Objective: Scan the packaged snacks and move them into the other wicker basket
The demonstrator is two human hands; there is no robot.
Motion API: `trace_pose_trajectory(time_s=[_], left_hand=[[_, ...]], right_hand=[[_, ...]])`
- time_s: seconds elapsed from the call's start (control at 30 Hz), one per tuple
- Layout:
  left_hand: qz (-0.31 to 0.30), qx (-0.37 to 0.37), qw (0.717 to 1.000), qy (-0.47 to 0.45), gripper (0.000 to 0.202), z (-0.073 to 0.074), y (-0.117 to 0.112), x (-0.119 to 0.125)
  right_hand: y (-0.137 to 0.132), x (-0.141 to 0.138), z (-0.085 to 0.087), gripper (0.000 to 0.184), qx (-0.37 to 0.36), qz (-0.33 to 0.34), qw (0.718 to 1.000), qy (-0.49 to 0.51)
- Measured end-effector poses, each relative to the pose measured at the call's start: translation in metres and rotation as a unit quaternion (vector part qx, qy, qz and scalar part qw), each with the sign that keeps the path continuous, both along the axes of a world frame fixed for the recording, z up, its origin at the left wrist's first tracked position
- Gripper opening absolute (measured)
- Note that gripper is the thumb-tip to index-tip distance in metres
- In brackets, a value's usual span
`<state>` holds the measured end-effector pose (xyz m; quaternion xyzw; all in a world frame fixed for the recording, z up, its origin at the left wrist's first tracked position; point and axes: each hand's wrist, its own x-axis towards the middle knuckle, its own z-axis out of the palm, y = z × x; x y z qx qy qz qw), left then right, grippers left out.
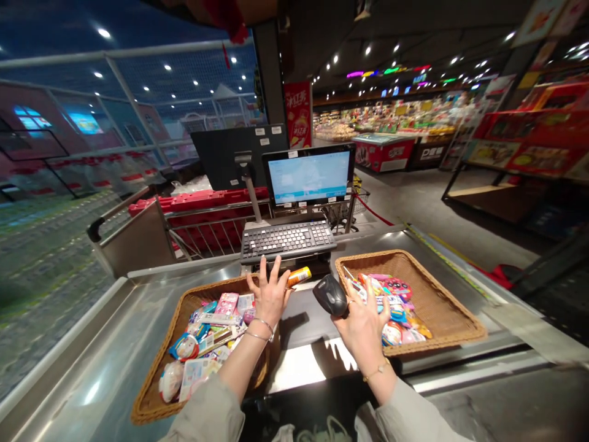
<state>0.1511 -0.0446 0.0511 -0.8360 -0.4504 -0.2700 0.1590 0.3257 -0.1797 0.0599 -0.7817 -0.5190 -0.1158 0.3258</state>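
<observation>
My left hand (270, 298) is over the inner edge of the left wicker basket (159, 368). Its thumb and index finger pinch one end of an orange-and-yellow tube (300, 276) with a white barcode label, while the other fingers spread. The tube points right, above the counter. My right hand (364, 325) is at the near left side of the right wicker basket (446, 307), fingers apart over small colourful packets (393, 301). No item shows in its grasp. Beside its thumb is a black barcode scanner (330, 294). More small packaged sweets or toys (216, 325) fill the left basket.
A black keyboard (289, 239) lies beyond the baskets, below a lit monitor (310, 177). The metal counter (110, 350) surrounds the baskets. Behind are a shopping cart (207, 230) and a red barrier strap (375, 210). Store shelves (519, 150) stand to the right.
</observation>
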Motion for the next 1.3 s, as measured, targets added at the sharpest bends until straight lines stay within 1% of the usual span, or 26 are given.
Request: trace_pose_trajectory(time_s=[0.13,0.3,0.4,0.63,0.77,0.8,0.97,1.07,1.13,1.2,1.3], left_hand=[[-0.027,0.006,1.000,0.006,0.044,0.003,0.000,0.016],[-0.056,0.008,0.998,0.007,0.042,0.006,-0.001,0.039],[-0.071,0.016,0.997,0.004,0.040,0.004,-0.001,0.054],[-0.109,0.025,0.994,0.007,0.032,-0.002,-0.002,0.087],[-0.134,0.022,0.991,0.013,0.032,-0.004,-0.004,0.103],[-0.142,0.022,0.990,0.013,0.032,-0.005,-0.004,0.107],[-0.174,0.032,0.984,0.019,0.029,-0.008,-0.003,0.125],[-0.196,0.032,0.980,0.028,0.027,-0.011,-0.003,0.137],[-0.216,0.030,0.975,0.031,0.030,-0.013,-0.005,0.147],[-0.229,0.032,0.972,0.029,0.038,-0.014,-0.008,0.157],[-0.222,0.033,0.974,0.018,0.052,-0.013,-0.013,0.172]], right_hand=[[-0.005,0.014,-0.003,0.026,-0.006,-0.030,1.000,-0.002],[-0.013,0.036,-0.007,0.031,-0.005,-0.072,0.997,-0.015],[-0.020,0.050,-0.010,0.030,-0.006,-0.097,0.995,-0.021],[-0.036,0.079,-0.015,0.040,-0.015,-0.158,0.987,-0.010],[-0.044,0.094,-0.014,0.051,-0.014,-0.209,0.978,0.007],[-0.046,0.098,-0.014,0.053,-0.016,-0.212,0.977,0.006],[-0.056,0.116,-0.018,0.043,0.002,-0.229,0.973,-0.008],[-0.060,0.124,-0.022,0.041,0.007,-0.247,0.969,-0.012],[-0.062,0.128,-0.025,0.043,0.004,-0.254,0.967,-0.009],[-0.063,0.130,-0.026,0.044,-0.002,-0.253,0.967,-0.006],[-0.065,0.131,-0.027,0.041,-0.004,-0.252,0.968,-0.010]])
